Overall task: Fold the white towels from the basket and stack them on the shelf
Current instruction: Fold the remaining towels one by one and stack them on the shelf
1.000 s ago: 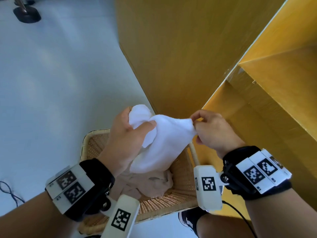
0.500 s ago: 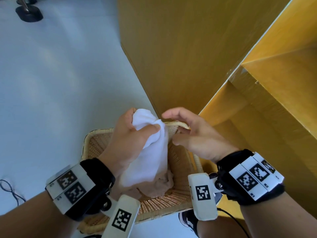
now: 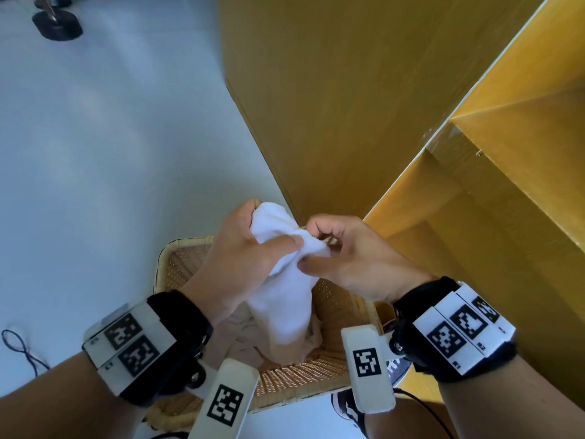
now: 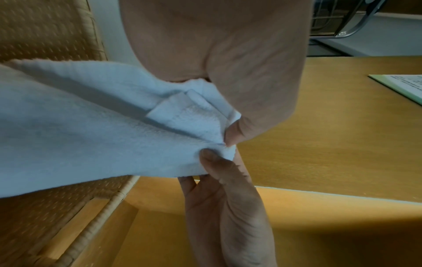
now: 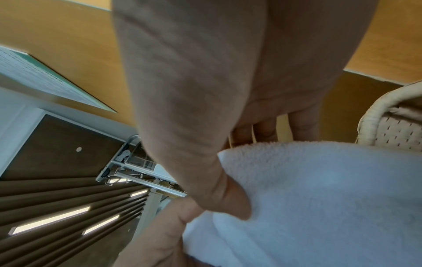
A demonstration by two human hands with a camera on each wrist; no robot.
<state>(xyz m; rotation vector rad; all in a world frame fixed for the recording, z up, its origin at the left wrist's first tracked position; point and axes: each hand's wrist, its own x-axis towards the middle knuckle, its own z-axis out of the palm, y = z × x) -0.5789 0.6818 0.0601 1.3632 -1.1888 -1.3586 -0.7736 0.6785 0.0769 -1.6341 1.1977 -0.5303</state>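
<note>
Towel folding has only just begun

Hands are both busy with one white towel [image 3: 281, 299], held up in the air over the basket [image 3: 177, 251]. The left hand [image 3: 240, 264] has its fingers and thumb curled round the bunched top of the towel. The right hand [image 3: 354, 264] pinches a corner of the same towel, right beside the left thumb. The rest of the towel hangs down loose and touches the beige cloth [image 3: 247, 340] that lies in the basket.

The towel is not folded yet; it looks crumpled, and the hands seem to be hunting for its corners. The wooden shelf [image 3: 493, 198] stands just to the right, and no folded towel shows on the parts I can see. So I think almost all the work is left: open this towel out, fold it, lay it on the shelf, then do the others. How many white towels wait under the beige cloth, I cannot tell
</note>
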